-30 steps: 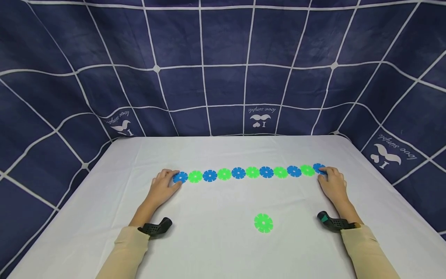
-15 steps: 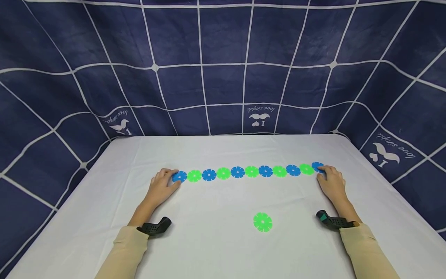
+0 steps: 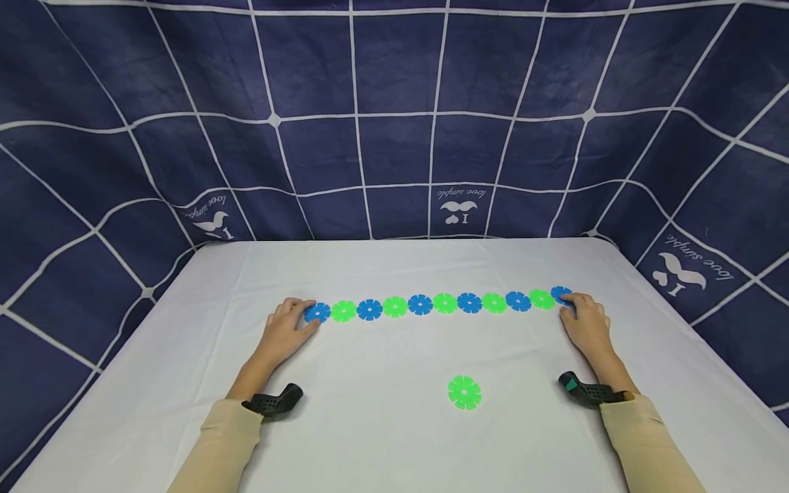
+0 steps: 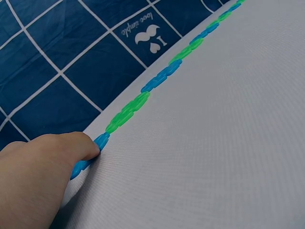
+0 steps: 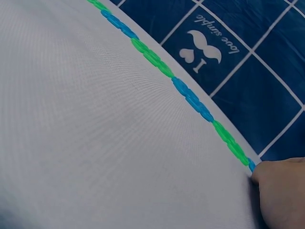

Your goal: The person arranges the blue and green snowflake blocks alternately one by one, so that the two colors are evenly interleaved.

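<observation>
A row of notched plastic snowflake discs, blue and green by turns, runs left to right over the white tabletop. My left hand [image 3: 285, 332] grips the blue snowflake disc [image 3: 317, 313] at the left end, thumb and fingers at its edge. At the other end, my right hand [image 3: 588, 326] holds another blue disc [image 3: 560, 294], partly covered by the fingers. Each hand hides most of its disc in its own wrist view, where the left thumb [image 4: 88, 147] lies against the blue rim. Green discs [image 3: 344, 311] adjoin blue ones along the whole chain.
A single green snowflake disc [image 3: 464, 392] lies apart, nearer the front, between the forearms. Dark blue cloth [image 3: 394, 150] with white grid lines hangs behind and beside the white table [image 3: 370, 424]. Black wrist-worn devices sit on both wrists.
The whole scene shifts slightly left and up in the head view from the first frame, then stays. Both hands keep their places at the ends of the row.
</observation>
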A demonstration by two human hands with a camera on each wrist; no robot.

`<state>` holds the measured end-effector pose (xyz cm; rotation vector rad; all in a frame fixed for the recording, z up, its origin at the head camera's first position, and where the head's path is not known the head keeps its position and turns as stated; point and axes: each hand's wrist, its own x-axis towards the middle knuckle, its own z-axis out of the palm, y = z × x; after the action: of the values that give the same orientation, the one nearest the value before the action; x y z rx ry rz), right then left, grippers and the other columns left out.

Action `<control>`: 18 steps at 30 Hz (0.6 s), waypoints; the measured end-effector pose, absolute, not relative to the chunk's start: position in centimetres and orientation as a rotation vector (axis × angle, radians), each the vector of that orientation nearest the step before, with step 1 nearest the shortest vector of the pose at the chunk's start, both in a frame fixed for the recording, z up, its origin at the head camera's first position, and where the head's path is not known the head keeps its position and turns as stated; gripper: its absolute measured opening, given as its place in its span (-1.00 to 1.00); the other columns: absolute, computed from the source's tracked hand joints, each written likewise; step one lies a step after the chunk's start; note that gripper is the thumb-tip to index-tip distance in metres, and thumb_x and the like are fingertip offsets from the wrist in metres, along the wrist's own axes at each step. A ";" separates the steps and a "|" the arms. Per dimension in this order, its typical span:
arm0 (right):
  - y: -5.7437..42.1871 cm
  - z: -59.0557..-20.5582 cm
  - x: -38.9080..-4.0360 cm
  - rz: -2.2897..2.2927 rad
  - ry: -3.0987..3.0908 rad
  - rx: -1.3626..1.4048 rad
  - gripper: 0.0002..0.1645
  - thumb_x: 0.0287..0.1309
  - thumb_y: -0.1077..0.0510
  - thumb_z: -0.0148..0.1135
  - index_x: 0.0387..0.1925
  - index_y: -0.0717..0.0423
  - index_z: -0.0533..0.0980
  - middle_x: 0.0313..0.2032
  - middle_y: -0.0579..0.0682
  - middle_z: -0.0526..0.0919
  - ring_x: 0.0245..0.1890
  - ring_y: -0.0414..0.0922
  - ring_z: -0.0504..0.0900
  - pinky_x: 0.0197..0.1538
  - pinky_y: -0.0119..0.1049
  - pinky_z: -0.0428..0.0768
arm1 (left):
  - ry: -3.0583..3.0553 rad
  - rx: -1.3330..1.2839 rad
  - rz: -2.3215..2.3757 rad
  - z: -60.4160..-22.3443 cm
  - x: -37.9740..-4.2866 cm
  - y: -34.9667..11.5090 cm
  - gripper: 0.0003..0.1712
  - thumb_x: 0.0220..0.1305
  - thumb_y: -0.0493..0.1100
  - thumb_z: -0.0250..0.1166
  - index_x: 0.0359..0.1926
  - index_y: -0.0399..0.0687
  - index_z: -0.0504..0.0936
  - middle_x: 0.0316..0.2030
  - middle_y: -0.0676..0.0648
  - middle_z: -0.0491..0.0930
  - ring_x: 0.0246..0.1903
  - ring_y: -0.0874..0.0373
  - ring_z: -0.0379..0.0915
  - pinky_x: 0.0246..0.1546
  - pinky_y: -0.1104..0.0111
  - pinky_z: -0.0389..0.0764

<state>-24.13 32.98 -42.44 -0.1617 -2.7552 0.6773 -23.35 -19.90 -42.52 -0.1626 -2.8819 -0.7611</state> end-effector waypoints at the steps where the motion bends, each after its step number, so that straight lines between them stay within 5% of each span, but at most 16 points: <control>1: 33.0 -42.5 -24.2 0.675 -2.754 -0.162 -0.56 0.25 0.19 -0.16 0.09 0.36 0.33 0.16 0.41 0.23 0.12 0.33 0.17 0.00 0.16 0.12 | -2.885 -0.161 -0.761 -42.5 -23.4 -19.9 -0.41 0.20 0.02 0.11 0.19 -0.18 0.36 0.09 -0.29 0.30 0.12 -0.19 0.18 0.05 -0.01 0.13; 12: 32.3 -41.7 -24.3 0.787 -2.634 -0.080 -0.60 0.22 0.22 -0.11 0.05 0.32 0.37 0.11 0.41 0.27 0.14 0.34 0.17 0.10 0.24 0.08 | -2.894 -0.163 -0.757 -42.4 -23.2 -19.9 -0.40 0.20 0.03 0.11 0.19 -0.19 0.36 0.08 -0.28 0.30 0.12 -0.18 0.18 0.04 0.00 0.14; 18: 30.0 -39.7 -23.9 0.894 -2.605 0.112 -0.61 0.25 0.18 -0.08 0.06 0.24 0.40 0.05 0.33 0.35 0.03 0.21 0.28 -0.03 0.13 0.25 | -2.892 -0.165 -0.753 -42.5 -23.4 -19.9 -0.41 0.21 0.02 0.11 0.20 -0.19 0.35 0.09 -0.29 0.30 0.13 -0.18 0.18 0.06 -0.01 0.14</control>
<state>-23.93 30.04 -39.66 0.1119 -2.6054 0.8942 -23.40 -19.88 -42.47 -0.1651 -2.8918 -0.7525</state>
